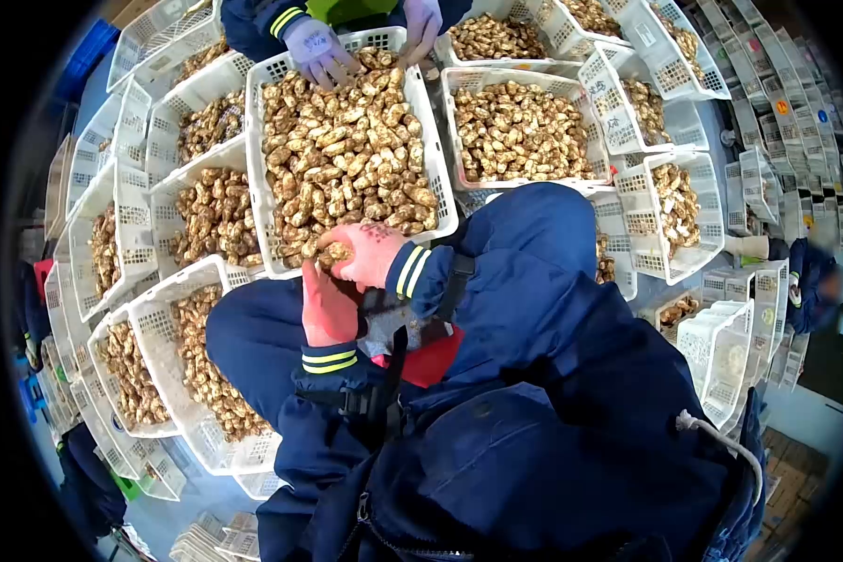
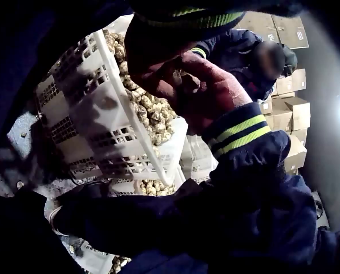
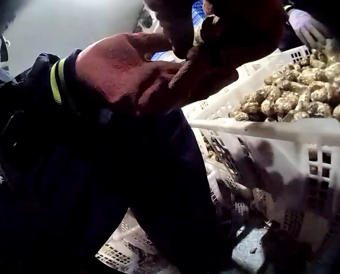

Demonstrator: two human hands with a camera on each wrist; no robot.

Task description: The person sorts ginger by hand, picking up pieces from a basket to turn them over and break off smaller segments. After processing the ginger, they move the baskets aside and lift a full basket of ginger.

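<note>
Both hands wear pink-red gloves and meet over the near edge of a white crate (image 1: 445, 201) heaped with knobbly brown-and-cream pieces (image 1: 347, 140). The right hand (image 1: 373, 255) grips one brown piece (image 1: 335, 253) between thumb and fingers. Just below it, the left hand (image 1: 328, 309) has its fingertips at the same piece. In the right wrist view, the left hand (image 3: 127, 71) bends its fingers around the small piece (image 3: 206, 29), beside the dark right hand (image 3: 238, 34). The left wrist view shows the right hand (image 2: 215, 91) close against the shadowed left hand (image 2: 153, 63).
Other white crates of similar pieces stand on the left (image 1: 201, 365) and right (image 1: 520, 131). Across the heaped crate, another person's grey-gloved hands (image 1: 318, 51) reach in. The wearer's blue-clad knees flank the hands. Stacked crates (image 1: 787, 112) line the far right; cardboard boxes (image 2: 290, 114) stand behind.
</note>
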